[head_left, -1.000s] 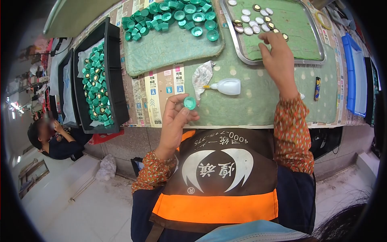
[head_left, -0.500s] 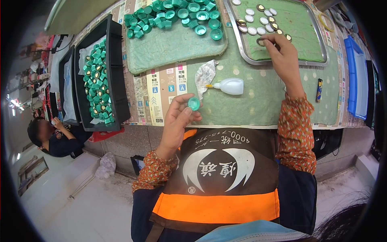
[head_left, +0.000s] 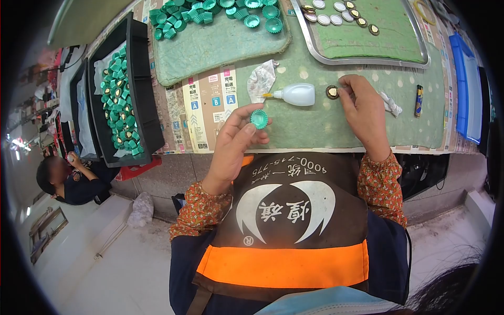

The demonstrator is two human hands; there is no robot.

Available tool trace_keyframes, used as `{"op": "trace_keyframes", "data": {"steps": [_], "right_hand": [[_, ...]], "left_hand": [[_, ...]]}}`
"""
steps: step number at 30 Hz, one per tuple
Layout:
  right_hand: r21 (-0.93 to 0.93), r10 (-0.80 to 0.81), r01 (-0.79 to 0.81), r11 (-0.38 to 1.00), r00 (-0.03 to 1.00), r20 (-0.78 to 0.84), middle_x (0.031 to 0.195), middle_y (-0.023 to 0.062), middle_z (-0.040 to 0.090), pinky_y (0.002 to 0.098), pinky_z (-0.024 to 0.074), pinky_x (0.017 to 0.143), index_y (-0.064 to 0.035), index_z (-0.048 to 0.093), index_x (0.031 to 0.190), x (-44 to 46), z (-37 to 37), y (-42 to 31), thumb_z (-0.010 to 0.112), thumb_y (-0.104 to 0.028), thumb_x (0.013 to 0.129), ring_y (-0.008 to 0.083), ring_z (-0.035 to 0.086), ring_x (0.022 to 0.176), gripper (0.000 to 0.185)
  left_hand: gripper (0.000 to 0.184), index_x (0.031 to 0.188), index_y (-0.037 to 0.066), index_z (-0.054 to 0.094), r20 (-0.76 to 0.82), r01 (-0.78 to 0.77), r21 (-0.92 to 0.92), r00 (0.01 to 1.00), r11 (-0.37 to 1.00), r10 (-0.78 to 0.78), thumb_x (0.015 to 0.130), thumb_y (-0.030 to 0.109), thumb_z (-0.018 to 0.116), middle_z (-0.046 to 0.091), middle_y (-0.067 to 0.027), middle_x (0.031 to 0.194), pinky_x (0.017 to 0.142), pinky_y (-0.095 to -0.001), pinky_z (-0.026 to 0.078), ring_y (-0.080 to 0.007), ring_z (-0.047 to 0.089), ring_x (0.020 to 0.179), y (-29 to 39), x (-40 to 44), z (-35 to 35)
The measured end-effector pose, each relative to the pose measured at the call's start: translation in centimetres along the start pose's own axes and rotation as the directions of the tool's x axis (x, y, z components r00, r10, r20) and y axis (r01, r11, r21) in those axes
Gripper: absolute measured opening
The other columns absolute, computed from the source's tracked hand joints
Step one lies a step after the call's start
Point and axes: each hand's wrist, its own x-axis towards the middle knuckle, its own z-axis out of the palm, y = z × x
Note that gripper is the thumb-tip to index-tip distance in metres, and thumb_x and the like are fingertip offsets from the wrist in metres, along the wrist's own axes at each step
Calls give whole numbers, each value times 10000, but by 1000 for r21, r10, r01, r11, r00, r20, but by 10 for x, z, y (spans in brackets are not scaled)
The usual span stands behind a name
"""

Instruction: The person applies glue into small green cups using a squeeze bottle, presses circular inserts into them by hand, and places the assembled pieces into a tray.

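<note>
My left hand (head_left: 239, 128) is closed, pinching a small green fluted cup (head_left: 259, 119) between thumb and fingers, its open side facing up. Between the thumb and fingertips of my right hand (head_left: 365, 113) is a dark scalloped disc (head_left: 332, 92) with a gold centre, held above the green mat. A white squeeze bottle (head_left: 299, 95) with a yellow tip lies between the two hands. Its tip rests by a crumpled cloth (head_left: 262, 81). More gold-centred and white discs (head_left: 323, 20) lie on the green-lined metal tray (head_left: 367, 64) beyond my right hand.
Many green cups (head_left: 252, 21) sit on a padded board (head_left: 220, 55) at the back. At left, a black crate (head_left: 149, 94) holds green cups with gold pieces. A wadded tissue (head_left: 391, 104), a small printed tube (head_left: 419, 101) and a blue tray (head_left: 464, 100) are at right. Another person (head_left: 73, 178) sits far left.
My right hand has drawn back from the metal tray toward me, bringing the dark disc near the bottle. My left hand still holds the green cup, slightly raised. The view has shifted a little.
</note>
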Motion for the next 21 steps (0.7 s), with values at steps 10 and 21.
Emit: {"op": "trace_keyframes", "data": {"steps": [10,21], "right_hand": [[-105,-139,147,984,987,80,1012,143,566,452,485,756,-57,609,1128,-6,-2,-10,700,-44,843,364,594,933,299],[299,-151,89,950,970,192,998,167,577,432,497,796,-21,581,1152,-16,-4,-43,702,-37,861,365,594,907,316]], "left_hand": [[517,1482,-30,428,19,76,-152,997,985,-74,1059,250,521,658,-150,1189,903,-323,569,-137,640,967,-8,-3,-7],[572,1515,-50,370,152,162,-311,981,937,-119,1071,284,506,636,-133,1218,902,-330,584,-148,633,986,-7,-1,-4]]}}
